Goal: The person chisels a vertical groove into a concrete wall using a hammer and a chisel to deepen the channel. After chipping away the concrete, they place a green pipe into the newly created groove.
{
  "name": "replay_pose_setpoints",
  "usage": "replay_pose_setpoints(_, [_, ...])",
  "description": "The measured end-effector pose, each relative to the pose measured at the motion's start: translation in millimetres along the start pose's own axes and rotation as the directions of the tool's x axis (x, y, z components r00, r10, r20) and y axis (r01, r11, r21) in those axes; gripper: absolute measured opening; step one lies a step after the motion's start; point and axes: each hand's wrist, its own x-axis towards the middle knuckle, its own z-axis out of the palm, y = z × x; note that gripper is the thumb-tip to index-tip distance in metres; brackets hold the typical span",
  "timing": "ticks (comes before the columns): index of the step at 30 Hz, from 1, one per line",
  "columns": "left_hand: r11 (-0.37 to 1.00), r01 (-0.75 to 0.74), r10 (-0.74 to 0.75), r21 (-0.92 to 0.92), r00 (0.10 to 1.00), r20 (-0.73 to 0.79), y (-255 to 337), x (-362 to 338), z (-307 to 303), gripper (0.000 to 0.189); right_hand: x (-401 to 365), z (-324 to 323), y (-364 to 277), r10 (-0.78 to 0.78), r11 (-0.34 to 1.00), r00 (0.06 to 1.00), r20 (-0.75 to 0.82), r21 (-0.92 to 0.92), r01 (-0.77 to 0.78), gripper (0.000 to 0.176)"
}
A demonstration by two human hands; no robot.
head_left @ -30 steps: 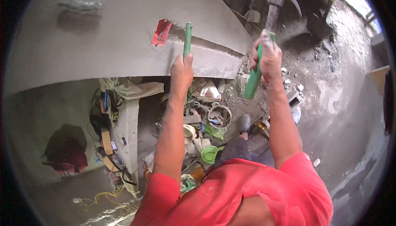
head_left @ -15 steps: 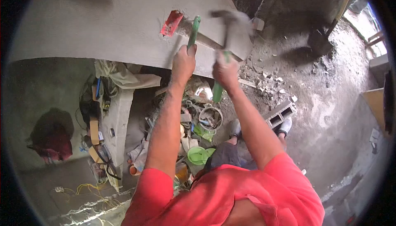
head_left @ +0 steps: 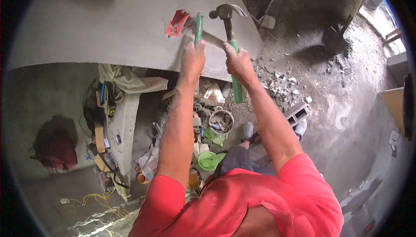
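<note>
My left hand is closed around a green chisel, whose upper end sticks up above the fist; its lower end is hidden. To its right, my right hand grips a claw hammer by the green handle, with the metal head raised above the hand. Both hands are over the front edge of a grey concrete slab. Just beyond the chisel, a red plastic box is set into the slab, and a groove runs from near it toward the right edge.
Broken rubble lies on the floor at right, near a hollow block by my feet. A shovel stands farther back. Below the slab are a bucket, a green basin and mixed clutter.
The hammer, blurred by motion before, now shows sharply, its head a little higher and farther left. My left hand and the chisel have barely shifted.
</note>
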Motion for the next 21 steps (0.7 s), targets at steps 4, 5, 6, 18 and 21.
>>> replay_pose_setpoints(4, [0.993, -0.003, -0.001, -0.120, 0.999, -0.035, -21.5, 21.5, 16.6, 0.040, -17.4, -43.0, -35.2, -0.036, 0.980, 0.999, -0.024, 0.193, 0.040, 0.042])
replay_pose_setpoints(5, [0.993, 0.010, -0.014, -0.116, 0.999, -0.030, -17.7, 16.0, 14.5, 0.040, -27.3, -47.4, -41.9, -0.192, 0.927, 0.978, -0.083, 0.312, 0.208, 0.042])
replay_pose_setpoints(6, [0.991, 0.044, -0.045, -0.123, 0.999, -0.008, -11.0, 14.7, 12.0, 0.040, -31.7, -49.2, -47.0, -0.341, 0.829, 0.926, -0.161, 0.414, 0.377, 0.041])
replay_pose_setpoints(18, [0.919, 0.187, -0.163, -0.346, 0.982, 0.096, 13.2, 8.5, 9.1, 0.032, -11.9, -48.3, -52.5, -0.231, 0.932, 0.965, -0.124, 0.256, 0.256, 0.043])
replay_pose_setpoints(21, [0.914, 0.194, -0.165, -0.355, 0.980, 0.112, 15.4, 8.8, 8.7, 0.030, 22.1, -15.5, -13.6, -0.356, 0.923, 0.931, -0.084, 0.121, 0.364, 0.052])
